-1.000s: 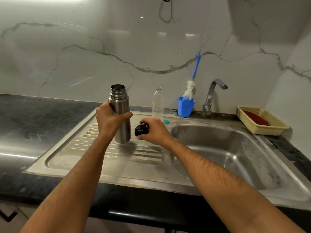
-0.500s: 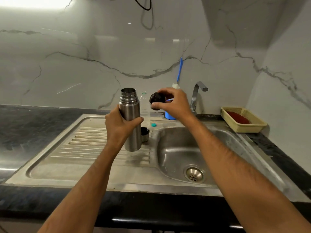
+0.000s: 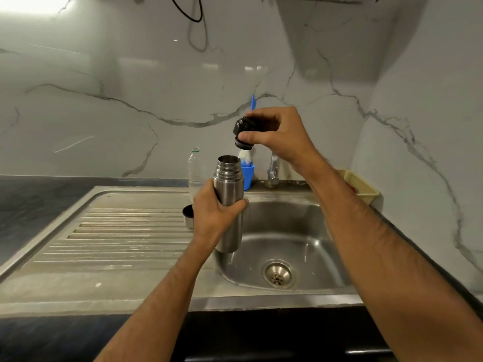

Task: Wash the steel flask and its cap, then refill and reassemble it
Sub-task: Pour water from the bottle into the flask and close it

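Standing upright over the left edge of the sink basin [image 3: 292, 231], one steel flask [image 3: 229, 194] is gripped around its middle by the left hand [image 3: 213, 215], fingers and thumb curled round the body; its threaded mouth is uncovered. At 1 o'clock from the flask mouth, raised above it and not touching it, one black stopper [image 3: 244, 133] is pinched by the right hand [image 3: 278, 134], thumb beneath and fingers curled over its top, with the narrow plug end pointing down. At 9 o'clock from the flask, just beside the left hand, one steel cup cap [image 3: 188, 216] sits on the ribbed drainboard [image 3: 125, 233], its dark inside showing and part of it hidden by the hand. At 11 o'clock, behind the flask, one clear plastic bottle [image 3: 195, 171] stands upright. At 1 o'clock from the flask body, one blue cup [image 3: 248, 176] stands at the back rim of the sink and holds one brush with a blue handle [image 3: 252, 101]; the brush's white head is partly hidden by the stopper. One tap [image 3: 273, 171] rises at 2 o'clock, behind the right wrist. One yellow basket [image 3: 362, 185] rests on the dark counter at 3 o'clock, mostly covered by the right forearm. One drain strainer [image 3: 278, 274] lies in the basin floor at 5 o'clock.
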